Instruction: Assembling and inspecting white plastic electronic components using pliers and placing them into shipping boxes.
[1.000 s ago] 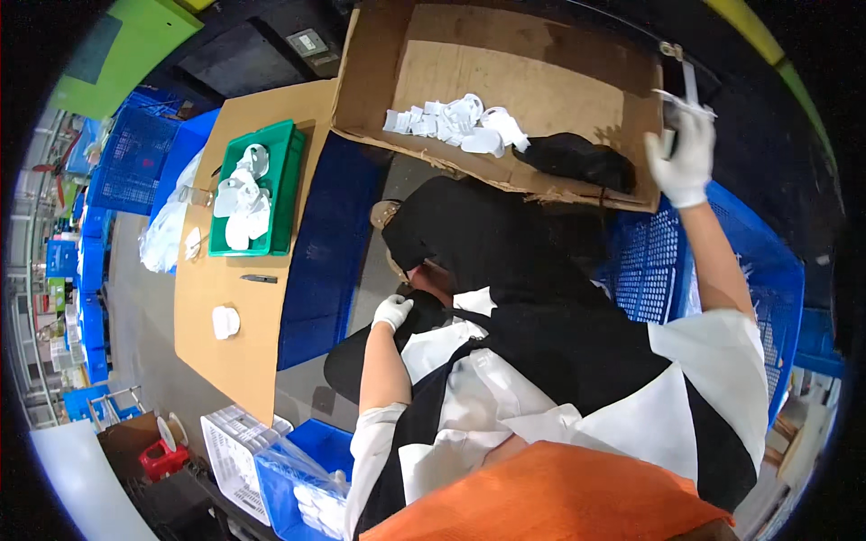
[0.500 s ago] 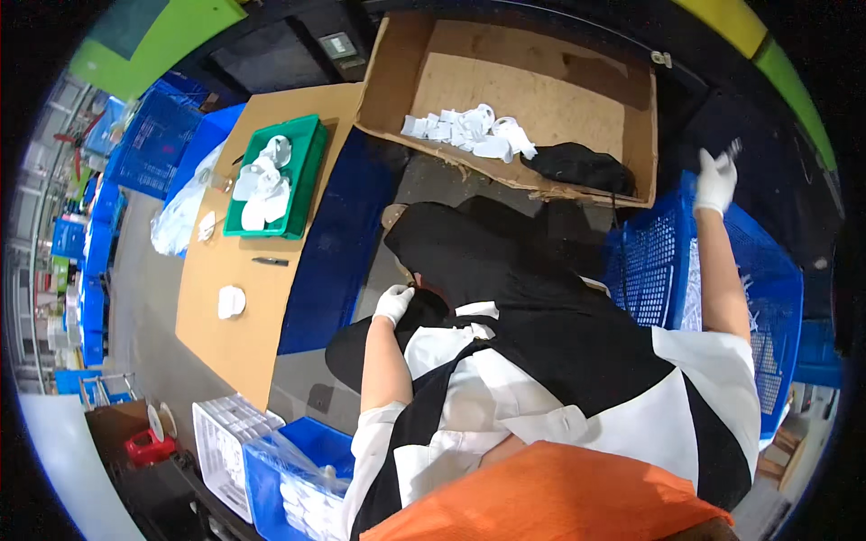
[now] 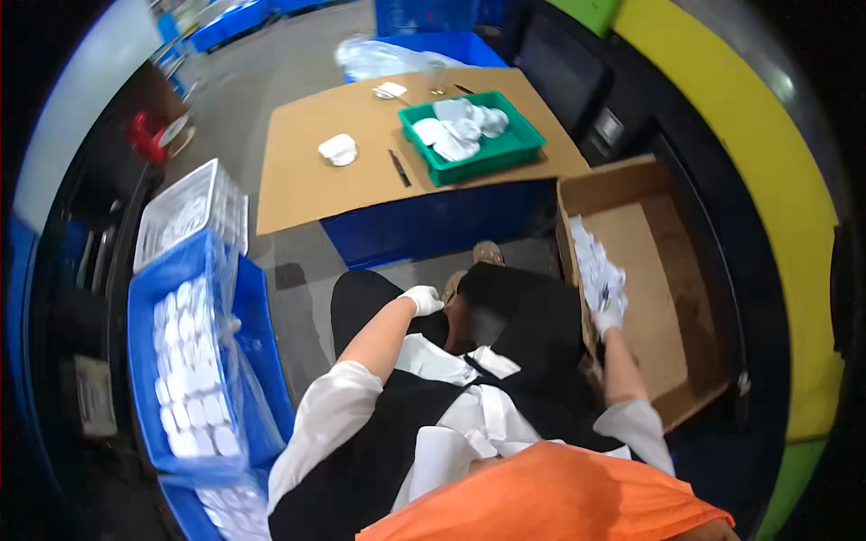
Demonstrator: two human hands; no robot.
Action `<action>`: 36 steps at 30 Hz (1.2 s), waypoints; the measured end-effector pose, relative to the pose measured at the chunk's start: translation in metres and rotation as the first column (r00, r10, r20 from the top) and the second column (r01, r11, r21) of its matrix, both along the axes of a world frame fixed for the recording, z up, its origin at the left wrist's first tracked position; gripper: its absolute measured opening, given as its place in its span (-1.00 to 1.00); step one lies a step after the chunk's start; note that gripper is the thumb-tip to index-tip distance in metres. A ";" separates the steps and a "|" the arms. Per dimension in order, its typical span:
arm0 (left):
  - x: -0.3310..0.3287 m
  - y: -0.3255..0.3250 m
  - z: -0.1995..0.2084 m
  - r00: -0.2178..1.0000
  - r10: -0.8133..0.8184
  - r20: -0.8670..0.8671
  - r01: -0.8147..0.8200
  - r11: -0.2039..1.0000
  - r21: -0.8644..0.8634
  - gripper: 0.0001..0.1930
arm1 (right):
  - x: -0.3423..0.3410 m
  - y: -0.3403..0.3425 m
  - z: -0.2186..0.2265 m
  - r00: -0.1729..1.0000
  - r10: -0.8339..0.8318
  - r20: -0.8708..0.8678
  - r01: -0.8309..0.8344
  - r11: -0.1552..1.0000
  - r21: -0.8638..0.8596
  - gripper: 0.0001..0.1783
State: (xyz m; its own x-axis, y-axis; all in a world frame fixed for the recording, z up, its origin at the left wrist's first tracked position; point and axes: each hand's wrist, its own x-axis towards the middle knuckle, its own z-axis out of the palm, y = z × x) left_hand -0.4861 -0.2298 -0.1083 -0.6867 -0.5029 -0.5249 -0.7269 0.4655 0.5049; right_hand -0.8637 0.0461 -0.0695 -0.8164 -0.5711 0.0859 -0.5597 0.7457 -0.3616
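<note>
Touching white pieces (image 3: 591, 257), the right hand (image 3: 610, 313) shows unclear grip; left hand (image 3: 422, 300), half-curled, holds nothing visible.

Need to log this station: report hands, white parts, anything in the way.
Left hand by the left knee, hold unclear. Right hand at the white parts in the cardboard box, grip blurred. No obstruction visible between them.

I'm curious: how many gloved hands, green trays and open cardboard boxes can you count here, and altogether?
Gloved left hand and gloved right hand: 2
Green tray: 1
Open cardboard box: 1
Total: 4
</note>
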 end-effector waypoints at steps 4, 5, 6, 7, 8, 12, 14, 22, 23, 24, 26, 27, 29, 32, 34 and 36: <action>-0.010 0.003 -0.016 0.997 -0.066 0.046 0.067 0.998 -0.022 -0.56 | -0.030 0.005 -0.042 0.966 -0.140 0.218 0.121 0.988 0.098 -0.42; -0.015 0.002 -0.021 0.993 -0.095 0.065 0.098 0.994 -0.046 -0.56 | -0.045 0.008 -0.050 0.948 -0.180 0.263 0.163 0.983 0.087 -0.44; -0.012 0.005 -0.022 0.990 -0.103 0.101 0.106 0.994 -0.029 -0.54 | -0.042 0.003 -0.047 0.948 -0.174 0.268 0.158 0.984 0.080 -0.44; -0.009 0.004 -0.030 0.982 -0.131 0.134 0.138 0.989 -0.043 -0.53 | -0.036 0.003 -0.043 0.965 -0.131 0.225 0.100 0.984 0.144 -0.46; -0.003 0.006 -0.036 0.982 -0.120 0.146 0.127 0.991 -0.043 -0.53 | -0.023 0.001 -0.027 0.980 -0.081 0.182 0.041 0.976 0.214 -0.47; -0.015 0.009 -0.024 0.981 -0.111 0.159 0.117 0.993 -0.033 -0.56 | -0.008 0.006 0.013 0.994 -0.104 0.015 0.099 0.975 0.200 -0.49; -0.018 0.012 -0.010 0.991 -0.075 0.110 0.078 0.997 -0.023 -0.58 | -0.012 0.012 0.031 0.989 -0.134 0.061 0.116 0.966 0.232 -0.45; -0.022 -0.002 -0.025 0.988 -0.115 0.103 0.116 0.993 -0.008 -0.56 | -0.026 0.033 0.052 0.952 -0.301 0.050 0.304 0.950 -0.065 -0.62; -0.024 -0.001 -0.025 0.988 -0.123 0.091 0.125 0.992 -0.015 -0.56 | -0.029 0.039 0.053 0.937 -0.335 0.103 0.349 0.918 -0.187 -0.63; -0.025 0.000 -0.023 0.982 -0.158 0.101 0.161 0.987 -0.017 -0.56 | -0.028 0.040 0.058 0.891 -0.292 0.347 0.413 0.839 -0.355 -0.70; -0.023 0.004 -0.010 0.979 -0.190 0.075 0.192 0.981 -0.022 -0.58 | -0.013 0.042 0.075 0.810 -0.130 0.572 0.474 0.720 -0.508 -0.73; -0.016 0.005 -0.014 0.988 -0.154 -0.022 0.152 0.987 -0.054 -0.61 | 0.004 0.036 0.092 0.689 0.109 0.717 0.548 0.570 -0.613 -0.76; -0.026 0.008 -0.005 0.991 -0.099 -0.088 0.105 0.992 0.069 -0.49 | 0.047 0.024 0.121 0.418 0.416 0.808 0.593 0.548 -0.589 -0.59; -0.036 0.019 0.036 0.873 0.104 -0.476 0.034 0.961 0.274 -0.29 | 0.122 -0.019 0.155 0.347 0.611 0.711 0.455 0.553 -0.698 -0.54; -0.038 0.050 0.119 0.721 0.395 -0.569 0.123 0.735 0.667 -0.21 | 0.145 -0.032 0.163 0.201 0.596 0.778 0.299 0.719 -0.628 -0.61; -0.042 0.071 0.161 0.481 0.519 -0.707 0.406 0.582 0.704 -0.23 | 0.169 -0.051 0.156 0.090 0.616 0.783 0.273 0.741 -0.614 -0.65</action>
